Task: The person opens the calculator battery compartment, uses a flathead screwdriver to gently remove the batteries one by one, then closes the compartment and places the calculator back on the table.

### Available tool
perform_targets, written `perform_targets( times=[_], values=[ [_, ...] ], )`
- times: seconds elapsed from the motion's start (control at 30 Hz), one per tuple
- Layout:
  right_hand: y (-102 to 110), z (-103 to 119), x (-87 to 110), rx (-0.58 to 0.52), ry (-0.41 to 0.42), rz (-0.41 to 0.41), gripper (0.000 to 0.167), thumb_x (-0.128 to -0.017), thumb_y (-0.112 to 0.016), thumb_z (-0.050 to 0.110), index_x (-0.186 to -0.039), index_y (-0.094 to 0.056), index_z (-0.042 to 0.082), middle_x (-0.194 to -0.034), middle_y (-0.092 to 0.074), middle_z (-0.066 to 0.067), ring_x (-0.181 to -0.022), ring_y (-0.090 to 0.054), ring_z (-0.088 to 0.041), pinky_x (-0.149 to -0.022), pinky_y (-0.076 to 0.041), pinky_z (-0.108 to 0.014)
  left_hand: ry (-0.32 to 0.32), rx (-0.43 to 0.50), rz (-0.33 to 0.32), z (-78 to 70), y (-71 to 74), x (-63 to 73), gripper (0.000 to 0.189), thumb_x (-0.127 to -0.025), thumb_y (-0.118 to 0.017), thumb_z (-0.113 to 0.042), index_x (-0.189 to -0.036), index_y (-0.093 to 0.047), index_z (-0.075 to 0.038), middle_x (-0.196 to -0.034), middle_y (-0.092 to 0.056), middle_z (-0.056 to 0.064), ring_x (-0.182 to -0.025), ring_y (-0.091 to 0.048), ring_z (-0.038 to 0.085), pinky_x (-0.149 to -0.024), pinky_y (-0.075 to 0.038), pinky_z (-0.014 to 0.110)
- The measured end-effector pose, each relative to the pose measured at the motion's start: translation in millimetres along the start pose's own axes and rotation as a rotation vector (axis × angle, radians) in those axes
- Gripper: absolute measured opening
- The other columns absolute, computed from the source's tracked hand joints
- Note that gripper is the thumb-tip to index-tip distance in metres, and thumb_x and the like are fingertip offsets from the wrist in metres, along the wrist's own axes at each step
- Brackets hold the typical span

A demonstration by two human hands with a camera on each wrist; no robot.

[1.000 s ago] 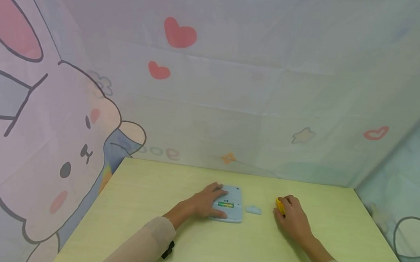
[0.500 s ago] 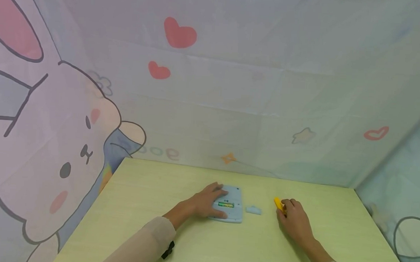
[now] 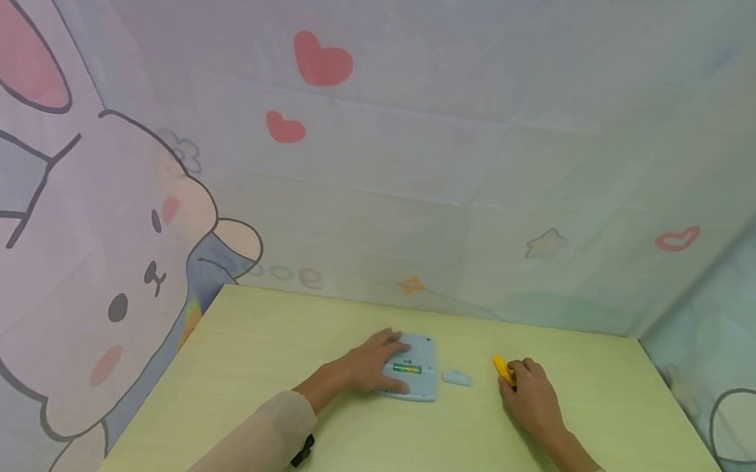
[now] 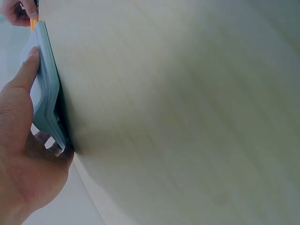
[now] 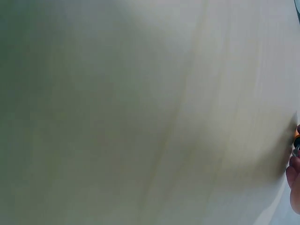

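A light-blue calculator lies back up on the table, a green battery showing in its compartment. My left hand grips it from the left side, thumb and fingers spread across to its edges. In the left wrist view the thumb lies over the calculator and the other fingers curl at its near edge. To the right, the small light-blue battery cover lies apart. My right hand pinches a slim yellow object that points up and left; its covered end is hidden by the fingers.
The pale yellow table runs back to a printed cloth with hearts and a rabbit. Its left and right edges slant toward the back. A black band shows by the left sleeve.
My right hand has turned the yellow object, so more of it shows beyond the fingers, and has shifted slightly right. The left hand and the calculator stay in place.
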State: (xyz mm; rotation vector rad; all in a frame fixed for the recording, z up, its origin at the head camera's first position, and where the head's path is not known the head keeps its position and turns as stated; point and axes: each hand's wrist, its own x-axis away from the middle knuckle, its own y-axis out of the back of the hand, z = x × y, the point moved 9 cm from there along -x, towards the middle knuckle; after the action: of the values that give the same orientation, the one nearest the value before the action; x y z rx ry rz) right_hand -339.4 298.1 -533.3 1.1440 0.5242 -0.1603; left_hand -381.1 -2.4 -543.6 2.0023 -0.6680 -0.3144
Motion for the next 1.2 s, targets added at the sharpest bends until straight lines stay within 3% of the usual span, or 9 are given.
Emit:
perform_targets(
  times=[0.23,0.43,0.8,1.2],
  values=[
    [0,-7,-2.2,0.014,-0.073,0.064,0.022,-0.092,-0.081,0.014,-0.094,-0.066,-0.002,-0.085,-0.057,-0.009,-0.072,-0.049,-0.022,-0.061,-0.048,-0.037,0.001,0.003,-0.006,0.4,0.7,-0.4,0.088,-0.09,-0.077,-0.064,-0.162,-0.045,-0.025,-0.175,-0.022,0.003,-0.163,-0.016,0.028,-0.124,-0.03,0.053],
    [-2,-9,-4.6,-0.01,-0.122,0.139,0.02,-0.095,-0.077,0.012,-0.1,-0.068,-0.006,-0.089,-0.062,-0.011,-0.07,-0.054,-0.021,-0.063,-0.052,-0.04,0.004,0.003,-0.006,1.7,0.6,-0.4,0.088,-0.089,-0.077,-0.065,-0.162,-0.045,-0.026,-0.175,-0.022,0.003,-0.163,-0.015,0.027,-0.124,-0.031,0.053],
    [2,-3,-11.5,-0.043,-0.105,0.228,0.019,-0.093,-0.079,0.007,-0.098,-0.068,-0.008,-0.083,-0.064,-0.01,-0.07,-0.055,-0.02,-0.063,-0.052,-0.039,0.005,-0.014,-0.005,5.3,-3.5,-2.3,0.089,-0.089,-0.076,-0.067,-0.163,-0.045,-0.027,-0.175,-0.023,0.002,-0.162,-0.016,0.027,-0.125,-0.03,0.052],
    [14,-3,-20.4,-0.081,-0.088,0.187,0.02,-0.09,-0.078,0.001,-0.102,-0.069,-0.012,-0.083,-0.065,-0.011,-0.071,-0.058,-0.022,-0.066,-0.055,-0.041,0.004,-0.02,-0.009,2.4,-2.4,-2.2,0.088,-0.089,-0.076,-0.066,-0.163,-0.045,-0.027,-0.175,-0.023,0.002,-0.162,-0.017,0.027,-0.124,-0.031,0.051]
  ],
)
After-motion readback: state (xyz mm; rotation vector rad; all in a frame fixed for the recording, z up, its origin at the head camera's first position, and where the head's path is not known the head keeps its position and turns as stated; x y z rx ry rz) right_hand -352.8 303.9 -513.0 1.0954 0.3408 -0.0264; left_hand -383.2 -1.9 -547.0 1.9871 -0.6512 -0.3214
